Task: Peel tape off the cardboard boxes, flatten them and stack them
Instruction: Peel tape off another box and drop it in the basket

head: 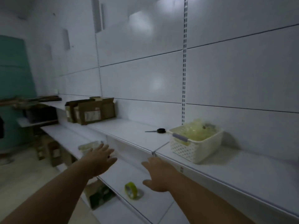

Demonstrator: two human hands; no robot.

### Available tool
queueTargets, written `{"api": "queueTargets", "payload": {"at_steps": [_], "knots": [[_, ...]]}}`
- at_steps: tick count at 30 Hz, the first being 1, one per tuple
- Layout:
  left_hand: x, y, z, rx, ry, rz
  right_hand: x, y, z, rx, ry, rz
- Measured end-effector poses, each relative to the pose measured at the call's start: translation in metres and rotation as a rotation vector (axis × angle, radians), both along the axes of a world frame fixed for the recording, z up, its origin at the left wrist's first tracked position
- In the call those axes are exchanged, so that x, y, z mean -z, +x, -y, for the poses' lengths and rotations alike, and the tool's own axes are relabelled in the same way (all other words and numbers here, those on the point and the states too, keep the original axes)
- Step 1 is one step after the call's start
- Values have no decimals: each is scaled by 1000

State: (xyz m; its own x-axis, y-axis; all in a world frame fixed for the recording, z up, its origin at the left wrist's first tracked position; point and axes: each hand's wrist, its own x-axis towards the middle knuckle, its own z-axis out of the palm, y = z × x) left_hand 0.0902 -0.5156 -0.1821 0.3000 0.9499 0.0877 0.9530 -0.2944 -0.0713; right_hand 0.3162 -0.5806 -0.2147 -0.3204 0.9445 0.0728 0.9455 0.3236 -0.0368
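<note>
Bare left hand (101,156) and right hand (159,174) outstretched, fingers spread, holding nothing, above white metal lower shelf (150,206), brown open-topped cardboard boxes (90,110) at upper shelf's far left end, white panelled wall (226,75) behind

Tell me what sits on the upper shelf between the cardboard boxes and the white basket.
Only scissors, close beside the white basket; the shelf toward the cardboard boxes is bare, per the head view.

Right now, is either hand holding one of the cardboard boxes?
No, the left hand and the right hand are both open and empty over the lower shelf, while the cardboard boxes stand untouched farther along the upper shelf.
</note>
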Motion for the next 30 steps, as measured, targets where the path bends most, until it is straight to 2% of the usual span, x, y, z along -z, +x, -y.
{"api": "queueTargets", "payload": {"at_steps": [7,11,14,19,24,30], "knots": [[-10,-45,-61,-191,-15,-38,-4,-34,-95,-160,1,-36],[-24,-66,-95,-245,19,-83,-20,-48,-160,-204,41,35],[-24,-79,-113,-284,29,25,-30,-74,-201,-229,52,10],[-27,-115,-152,-286,64,66,-26,-128,-253,-296,73,-4],[-30,-172,-206,-261,62,115,-30,-178,-304,-255,75,76],[-33,-236,-284,-241,73,130,-40,-231,-358,-220,100,53]]}}
